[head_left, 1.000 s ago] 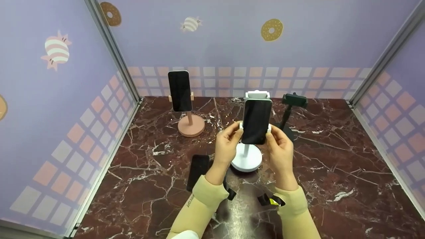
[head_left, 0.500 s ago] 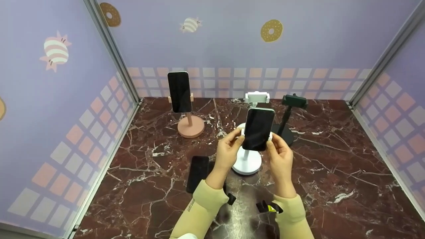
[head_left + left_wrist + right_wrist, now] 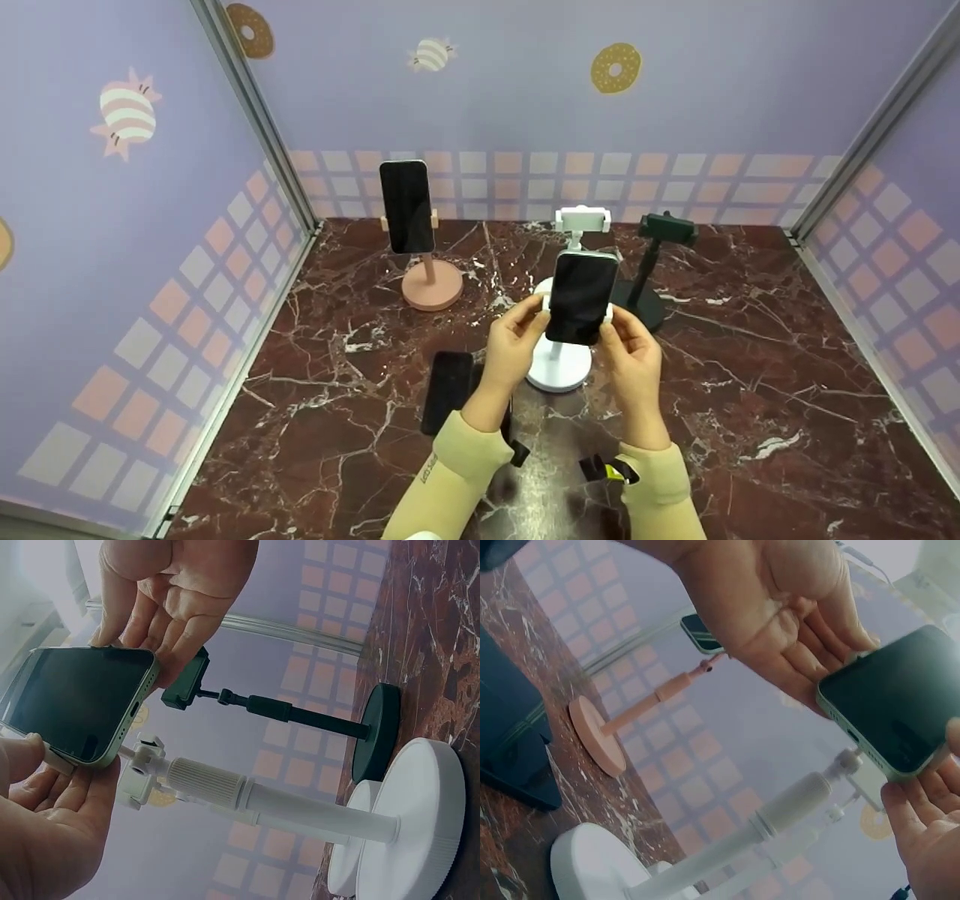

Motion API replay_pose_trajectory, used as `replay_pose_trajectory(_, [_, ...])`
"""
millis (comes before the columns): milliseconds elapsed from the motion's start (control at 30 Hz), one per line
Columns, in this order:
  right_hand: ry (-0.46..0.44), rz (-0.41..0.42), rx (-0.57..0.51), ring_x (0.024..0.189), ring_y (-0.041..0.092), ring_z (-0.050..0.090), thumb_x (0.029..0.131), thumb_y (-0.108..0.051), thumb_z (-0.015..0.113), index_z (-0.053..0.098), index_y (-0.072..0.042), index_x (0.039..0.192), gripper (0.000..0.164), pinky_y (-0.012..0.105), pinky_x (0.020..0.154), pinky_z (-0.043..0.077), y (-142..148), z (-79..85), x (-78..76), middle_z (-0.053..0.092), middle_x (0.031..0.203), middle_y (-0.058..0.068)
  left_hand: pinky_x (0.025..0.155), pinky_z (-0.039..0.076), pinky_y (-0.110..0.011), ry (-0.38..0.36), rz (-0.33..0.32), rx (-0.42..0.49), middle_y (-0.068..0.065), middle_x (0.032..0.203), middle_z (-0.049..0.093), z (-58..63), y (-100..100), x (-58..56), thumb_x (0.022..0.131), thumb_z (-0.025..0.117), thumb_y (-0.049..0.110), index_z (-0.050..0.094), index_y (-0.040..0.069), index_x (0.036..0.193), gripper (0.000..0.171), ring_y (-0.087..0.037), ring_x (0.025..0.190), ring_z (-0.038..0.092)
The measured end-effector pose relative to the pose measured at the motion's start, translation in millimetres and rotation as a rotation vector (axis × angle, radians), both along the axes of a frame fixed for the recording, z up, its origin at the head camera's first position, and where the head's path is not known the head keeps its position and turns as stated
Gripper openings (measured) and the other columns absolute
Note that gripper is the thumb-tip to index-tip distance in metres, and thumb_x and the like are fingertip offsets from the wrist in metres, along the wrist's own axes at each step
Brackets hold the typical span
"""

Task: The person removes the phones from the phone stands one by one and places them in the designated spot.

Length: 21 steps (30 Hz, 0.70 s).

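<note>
A black-screened phone [image 3: 583, 298] with a pale green edge sits in the clamp of the nearer white phone stand [image 3: 559, 367], screen towards me. At the phone's left edge my left hand [image 3: 514, 341] pinches a white clamp arm [image 3: 56, 759] between thumb and fingers. Opposite it, my right hand [image 3: 631, 352] pinches the other clamp arm [image 3: 607, 313]. The left wrist view shows the stand's white column [image 3: 322, 810] rising from its round base to behind the phone. The clamp's back is mostly hidden by the phone and hands.
Behind stands a second white phone stand [image 3: 583, 220]; a dark green stand [image 3: 651, 262] is to its right. A pink stand [image 3: 433, 285] at left bears another phone [image 3: 406, 206]. One phone [image 3: 448, 392] lies flat beside my left forearm, with another dark object partly hidden. Patterned walls surround the table.
Both hands and the phone have come down and towards me, mostly in the first half second. The rear white stand's clamp and upper neck now show above the phone.
</note>
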State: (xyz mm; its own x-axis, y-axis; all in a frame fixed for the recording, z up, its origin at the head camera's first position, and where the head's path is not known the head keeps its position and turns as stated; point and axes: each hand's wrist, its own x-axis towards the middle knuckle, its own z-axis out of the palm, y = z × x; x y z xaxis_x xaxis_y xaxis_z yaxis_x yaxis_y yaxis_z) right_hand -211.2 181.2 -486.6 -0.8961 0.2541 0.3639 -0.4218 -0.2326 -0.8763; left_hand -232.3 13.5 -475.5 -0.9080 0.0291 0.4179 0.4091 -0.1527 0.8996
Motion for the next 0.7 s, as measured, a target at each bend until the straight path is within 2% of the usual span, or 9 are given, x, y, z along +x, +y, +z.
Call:
replay_pose_trajectory(133, [0.007,0.043,-0.027,0.095,0.004,0.069,0.099,0.006,0.059,0.071,-0.007,0.116,0.024,0.017,0.083,0.055,2.6,-1.4,-1.3,0.076,0.105,-0.008,0.093,0.053,-0.018,-0.012,0.002,-0.015,-0.035,0.121,0.065,0.3,-0.8,0.7,0.1,0.06,-0.001,0.058,-0.02,0.129,0.034,-0.008,0.104,0.065])
replay_pose_trajectory(300, [-0.004,0.03,-0.001,0.094,0.004,0.07,0.098,0.006,0.058,0.07,-0.004,0.117,0.025,0.018,0.082,0.055,3.6,0.0,-2.4,0.075,0.105,-0.009,0.093,0.053,-0.018,-0.013,0.004,-0.022,-0.035,0.12,0.066,2.1,-1.1,0.2,0.1,0.06,-0.001,0.059,-0.018,0.129,0.034,-0.014,0.105,0.067])
replay_pose_trajectory(533, [-0.011,0.029,0.0,0.094,0.004,0.07,0.098,0.006,0.058,0.07,-0.003,0.117,0.025,0.018,0.082,0.055,4.3,0.2,-2.5,0.076,0.104,-0.008,0.093,0.053,-0.018,-0.021,-0.003,-0.03,-0.035,0.122,0.065,4.1,-1.2,0.6,0.1,0.06,-0.001,0.059,-0.018,0.129,0.034,-0.012,0.105,0.066])
replay_pose_trajectory(700, [0.009,0.047,-0.01,0.095,0.005,0.07,0.098,0.006,0.058,0.071,-0.005,0.116,0.024,0.018,0.085,0.056,4.8,0.0,-2.7,0.076,0.105,-0.008,0.099,0.053,-0.023,0.009,-0.012,-0.028,-0.033,0.128,0.063,9.7,-0.6,1.8,0.101,0.058,-0.001,0.058,-0.016,0.13,0.032,-0.025,0.117,0.066])
